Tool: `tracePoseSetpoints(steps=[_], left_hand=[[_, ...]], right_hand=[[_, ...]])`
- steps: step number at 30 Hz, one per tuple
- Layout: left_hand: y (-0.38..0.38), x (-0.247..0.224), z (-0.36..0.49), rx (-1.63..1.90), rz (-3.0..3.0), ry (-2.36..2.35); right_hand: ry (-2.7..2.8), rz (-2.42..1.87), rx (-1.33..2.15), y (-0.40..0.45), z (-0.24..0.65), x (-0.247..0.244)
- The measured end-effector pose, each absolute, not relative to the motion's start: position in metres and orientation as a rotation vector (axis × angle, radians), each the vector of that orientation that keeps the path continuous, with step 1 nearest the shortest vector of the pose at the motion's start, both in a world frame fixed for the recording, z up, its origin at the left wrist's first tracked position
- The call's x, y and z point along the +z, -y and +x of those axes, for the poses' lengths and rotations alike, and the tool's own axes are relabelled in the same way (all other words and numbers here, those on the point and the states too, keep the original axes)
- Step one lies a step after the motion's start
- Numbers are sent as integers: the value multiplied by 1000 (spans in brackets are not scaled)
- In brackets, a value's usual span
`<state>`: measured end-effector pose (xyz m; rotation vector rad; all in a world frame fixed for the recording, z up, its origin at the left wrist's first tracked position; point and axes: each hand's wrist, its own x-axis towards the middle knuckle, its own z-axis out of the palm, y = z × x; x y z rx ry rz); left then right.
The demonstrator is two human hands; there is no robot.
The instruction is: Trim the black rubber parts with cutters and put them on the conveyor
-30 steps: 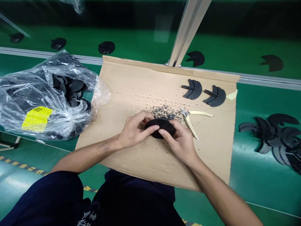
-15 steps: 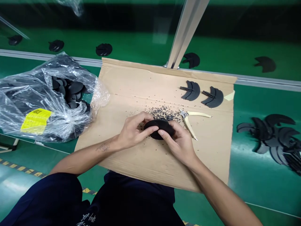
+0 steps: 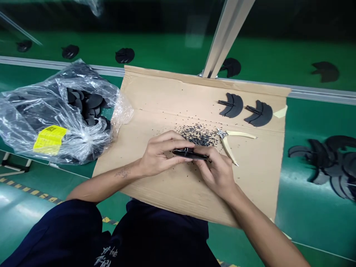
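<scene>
A black plastic part point(image 3: 190, 153) is held edge-on between both hands above the cardboard sheet point(image 3: 155, 185). My left hand point(image 3: 162, 152) pinches its left end, thumb underneath and fingers on top. My right hand point(image 3: 215, 165) grips the right end in the same way. Part of its surface is hidden by the fingers. Just beyond the hands lies a scatter of tiny black scraps point(image 3: 198, 134). Side cutters point(image 3: 228, 142) with cream handles rest to the right of the scraps, jaws pointing away to the left.
Two curved black parts point(image 3: 233, 105) point(image 3: 260, 113) lie at the cardboard's back right. A clear plastic bag point(image 3: 25, 107) of black discs sits at left. Several black parts point(image 3: 330, 159) are piled on the green table at right. A metal post point(image 3: 225, 40) rises behind.
The black part has been tilted from its broad face to its edge, and the fingers of both hands have shifted onto its upper side. The view has moved slightly.
</scene>
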<state>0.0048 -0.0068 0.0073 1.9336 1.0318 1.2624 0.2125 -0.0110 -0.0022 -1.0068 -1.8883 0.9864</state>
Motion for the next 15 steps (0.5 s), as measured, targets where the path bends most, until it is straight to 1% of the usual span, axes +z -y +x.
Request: tracePoseSetpoints(steps=[5, 15], left_hand=[[6, 11, 3, 1271, 1985, -954], [11, 11, 6, 1346, 1944, -925]], right_hand=[[1942, -926, 883, 12, 212, -8], [1752, -873, 1014, 20, 201, -14]])
